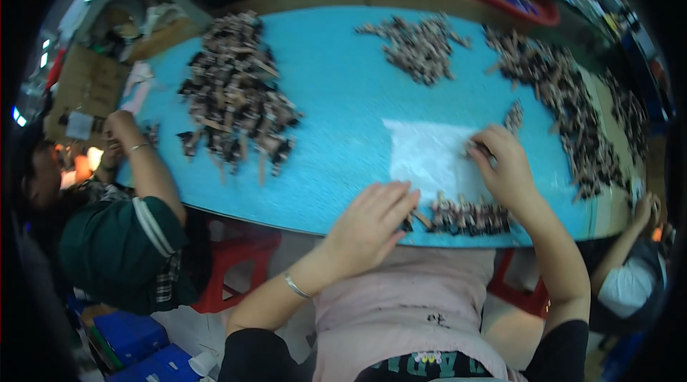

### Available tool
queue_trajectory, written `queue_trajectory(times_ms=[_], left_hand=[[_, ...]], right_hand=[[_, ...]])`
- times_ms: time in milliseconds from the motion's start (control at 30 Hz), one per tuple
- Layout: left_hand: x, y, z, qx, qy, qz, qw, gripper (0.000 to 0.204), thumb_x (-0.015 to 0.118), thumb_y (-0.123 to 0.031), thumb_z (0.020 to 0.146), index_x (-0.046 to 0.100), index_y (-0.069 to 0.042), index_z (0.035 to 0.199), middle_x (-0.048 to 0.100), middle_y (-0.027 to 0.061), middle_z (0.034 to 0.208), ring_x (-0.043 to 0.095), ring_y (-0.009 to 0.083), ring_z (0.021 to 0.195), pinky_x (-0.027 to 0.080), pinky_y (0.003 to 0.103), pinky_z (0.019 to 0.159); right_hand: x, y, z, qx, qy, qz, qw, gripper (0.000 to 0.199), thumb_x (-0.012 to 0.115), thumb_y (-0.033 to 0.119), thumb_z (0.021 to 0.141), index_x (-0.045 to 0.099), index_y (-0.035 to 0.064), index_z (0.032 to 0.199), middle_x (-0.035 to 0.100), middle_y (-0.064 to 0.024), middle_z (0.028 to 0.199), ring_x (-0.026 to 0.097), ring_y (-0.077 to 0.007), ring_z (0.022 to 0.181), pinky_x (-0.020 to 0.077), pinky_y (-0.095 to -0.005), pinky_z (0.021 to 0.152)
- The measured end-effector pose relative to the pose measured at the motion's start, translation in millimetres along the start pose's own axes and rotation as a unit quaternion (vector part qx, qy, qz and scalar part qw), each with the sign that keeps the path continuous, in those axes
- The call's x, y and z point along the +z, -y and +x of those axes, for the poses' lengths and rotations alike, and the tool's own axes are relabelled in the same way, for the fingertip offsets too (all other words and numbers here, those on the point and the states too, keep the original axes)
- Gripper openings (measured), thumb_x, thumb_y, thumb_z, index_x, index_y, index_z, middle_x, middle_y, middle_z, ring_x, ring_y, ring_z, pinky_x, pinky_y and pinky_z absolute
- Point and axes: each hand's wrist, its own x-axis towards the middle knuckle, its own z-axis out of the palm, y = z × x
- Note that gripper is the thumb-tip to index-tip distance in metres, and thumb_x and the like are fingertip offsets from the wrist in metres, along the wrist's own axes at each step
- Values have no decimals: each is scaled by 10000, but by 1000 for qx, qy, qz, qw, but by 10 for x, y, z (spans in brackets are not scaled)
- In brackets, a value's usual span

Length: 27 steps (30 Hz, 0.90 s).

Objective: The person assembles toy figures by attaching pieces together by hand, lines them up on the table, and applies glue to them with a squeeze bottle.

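On the blue table, with a red basin beyond, lies a bag, the left hand unclenched at its near-left corner, the right hand curled at its right edge, hold unclear.

Glossy plastic sheet, smooth satiny tabletop, shiny metal bangle, matt cloth apron

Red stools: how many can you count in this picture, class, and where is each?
2. The left red stool shows below the edge of the blue table; the right red stool, partly hidden, is right of the pink apron. More may be hidden.
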Motion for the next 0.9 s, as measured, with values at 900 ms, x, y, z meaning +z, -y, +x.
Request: queue_trajectory(times_ms=[900], left_hand=[[-62,-260,-445,-164,0,-225,961,732,812,-63,670,461,-10,1309,582,146,1158,599,234,1063,488,340,917]], right_hand=[[444,1022,-1003,95,49,416,903,252,624,-52,782,634,-27,1032,600,-130,1031,606,-214,885,489,-301,779]])
